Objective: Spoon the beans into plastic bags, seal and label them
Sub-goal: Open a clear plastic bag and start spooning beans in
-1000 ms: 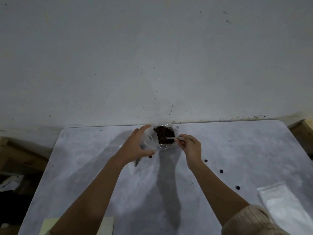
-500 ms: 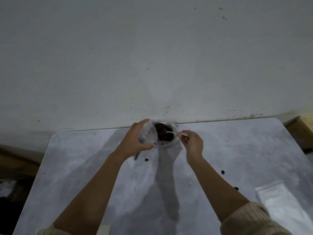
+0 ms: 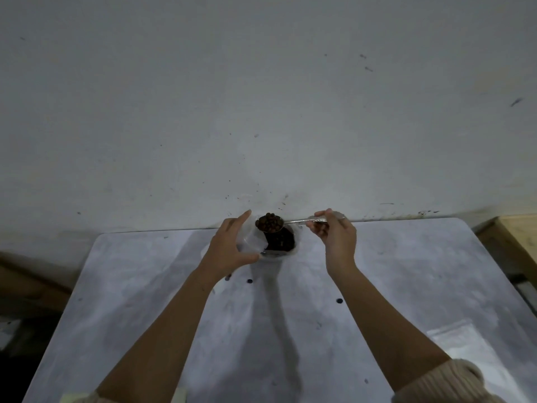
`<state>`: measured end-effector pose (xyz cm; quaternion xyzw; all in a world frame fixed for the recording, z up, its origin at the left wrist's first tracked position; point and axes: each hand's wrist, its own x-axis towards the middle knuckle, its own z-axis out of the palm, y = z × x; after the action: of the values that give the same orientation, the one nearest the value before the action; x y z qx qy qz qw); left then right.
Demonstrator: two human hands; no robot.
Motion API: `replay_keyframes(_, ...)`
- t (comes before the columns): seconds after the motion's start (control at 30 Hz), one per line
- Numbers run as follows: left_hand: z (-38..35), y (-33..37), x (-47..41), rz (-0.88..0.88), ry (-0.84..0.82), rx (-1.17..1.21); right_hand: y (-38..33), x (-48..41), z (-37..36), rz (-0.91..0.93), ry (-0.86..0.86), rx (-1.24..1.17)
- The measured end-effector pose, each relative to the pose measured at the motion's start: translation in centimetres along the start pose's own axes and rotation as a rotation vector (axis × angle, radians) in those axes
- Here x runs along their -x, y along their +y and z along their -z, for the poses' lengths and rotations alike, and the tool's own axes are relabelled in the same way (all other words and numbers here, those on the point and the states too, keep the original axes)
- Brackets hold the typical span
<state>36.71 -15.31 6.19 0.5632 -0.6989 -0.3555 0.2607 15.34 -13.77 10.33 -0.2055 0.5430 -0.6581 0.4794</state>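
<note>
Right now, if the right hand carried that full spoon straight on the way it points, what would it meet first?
Probably the clear plastic bag held by the left hand. The right hand points the spoon leftward at it, though depth is unclear.

Spoon point(image 3: 286, 222) heaped with beans point(image 3: 268, 222) — above open bag point(image 3: 252, 239).
</note>
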Motion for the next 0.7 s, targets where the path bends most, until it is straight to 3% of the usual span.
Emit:
replay_keyframes(0.17, -0.1, 0.9, 0.2, -0.013, 0.010, 0.052, 0.1, 1.3, -1.1, 0.088, -0.204, 0.119)
replay_keyframes(0.33, 0.1, 0.9, 0.8, 0.001, 0.018, 0.094, -0.2, 1.2, -1.1, 0.070, -0.232, 0.011)
replay_keyframes(0.53, 0.5, 0.7, 1.7, 0.039, 0.048, 0.108, 0.1, 0.5, 0.8, 0.030, -0.051, -0.149)
replay_keyframes(0.7, 0.5, 0.3, 2.4, 0.059, 0.066, 0.135, 3.3, -0.1, 2.7, -0.128, 0.137, -0.080)
